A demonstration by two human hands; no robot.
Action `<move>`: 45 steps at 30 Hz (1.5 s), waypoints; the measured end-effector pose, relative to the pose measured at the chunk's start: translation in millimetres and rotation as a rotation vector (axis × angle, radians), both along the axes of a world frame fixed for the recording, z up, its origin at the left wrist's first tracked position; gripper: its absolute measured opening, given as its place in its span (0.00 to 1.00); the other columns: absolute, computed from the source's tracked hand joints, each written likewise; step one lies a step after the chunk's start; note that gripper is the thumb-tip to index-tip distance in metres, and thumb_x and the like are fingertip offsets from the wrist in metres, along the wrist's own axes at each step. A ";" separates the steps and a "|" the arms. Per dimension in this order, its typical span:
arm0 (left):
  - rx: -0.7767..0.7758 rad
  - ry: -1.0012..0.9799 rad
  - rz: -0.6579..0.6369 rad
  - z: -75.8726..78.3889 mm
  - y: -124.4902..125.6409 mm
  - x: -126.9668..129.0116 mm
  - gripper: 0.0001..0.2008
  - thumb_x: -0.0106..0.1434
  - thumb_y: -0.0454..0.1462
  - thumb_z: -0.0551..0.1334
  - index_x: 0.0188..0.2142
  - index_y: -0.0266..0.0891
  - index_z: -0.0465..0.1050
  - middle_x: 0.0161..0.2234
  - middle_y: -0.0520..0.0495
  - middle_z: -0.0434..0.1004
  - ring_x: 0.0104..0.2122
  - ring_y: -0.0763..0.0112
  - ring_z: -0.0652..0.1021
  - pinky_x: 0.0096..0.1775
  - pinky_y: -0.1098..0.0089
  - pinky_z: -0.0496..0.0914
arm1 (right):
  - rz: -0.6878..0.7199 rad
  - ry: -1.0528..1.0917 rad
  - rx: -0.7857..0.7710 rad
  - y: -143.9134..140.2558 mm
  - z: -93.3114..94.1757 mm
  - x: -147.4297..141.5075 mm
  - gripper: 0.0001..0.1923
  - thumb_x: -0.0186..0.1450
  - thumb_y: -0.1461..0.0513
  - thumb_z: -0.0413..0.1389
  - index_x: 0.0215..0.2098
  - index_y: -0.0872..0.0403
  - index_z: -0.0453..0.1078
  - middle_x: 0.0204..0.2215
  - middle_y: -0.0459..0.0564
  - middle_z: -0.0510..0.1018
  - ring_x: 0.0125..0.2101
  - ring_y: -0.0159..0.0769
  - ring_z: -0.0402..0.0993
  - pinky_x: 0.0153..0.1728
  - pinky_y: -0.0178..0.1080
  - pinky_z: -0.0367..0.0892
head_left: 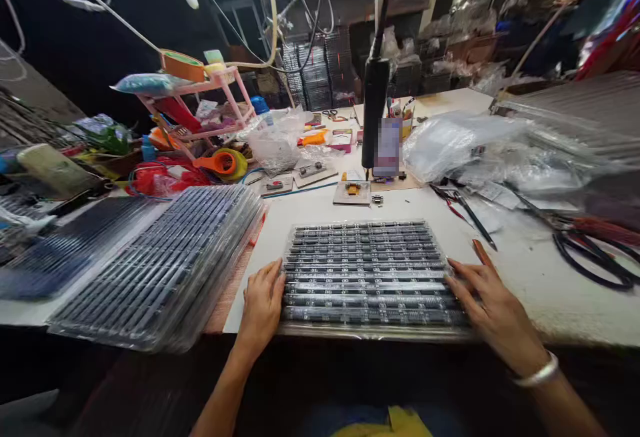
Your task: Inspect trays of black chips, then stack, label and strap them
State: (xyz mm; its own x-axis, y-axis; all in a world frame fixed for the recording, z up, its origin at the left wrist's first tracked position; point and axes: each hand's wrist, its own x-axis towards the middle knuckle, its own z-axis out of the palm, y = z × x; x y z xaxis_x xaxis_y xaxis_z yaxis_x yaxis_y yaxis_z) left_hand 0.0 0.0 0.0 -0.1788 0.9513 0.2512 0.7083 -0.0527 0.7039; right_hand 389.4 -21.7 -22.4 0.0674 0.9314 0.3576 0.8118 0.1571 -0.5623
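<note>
A clear plastic tray [375, 332] lies at the table's front edge, filled with rows of small dark electronic parts [370, 270]. My left hand [263, 297] grips its left edge, fingers closed along the side. At the opposite edge, my right hand [495, 310] holds the tray with its fingertips; a pale bracelet circles that wrist. Just behind the right hand is a brownish-orange strip [484, 255], partly hidden. To the left, a stack of similar clear trays [165, 270] reaches over the front edge.
A black hanging tool [375, 113] points down at a small fixture block [352, 193]. Tweezers [475, 220] and black-handled scissors [597, 257] lie at right, near clear plastic bags [455, 143]. A pink rack [233, 100] and an orange tape roll [223, 163] stand at back left.
</note>
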 end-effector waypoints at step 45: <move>0.056 0.169 -0.011 -34.1 25.8 -23.1 0.30 0.61 0.52 0.47 0.50 0.36 0.73 0.53 0.40 0.73 0.57 0.55 0.69 0.60 0.51 0.57 | -0.130 0.047 0.111 26.4 -0.5 -22.5 0.18 0.69 0.56 0.44 0.46 0.56 0.71 0.45 0.56 0.76 0.47 0.45 0.70 0.50 0.51 0.66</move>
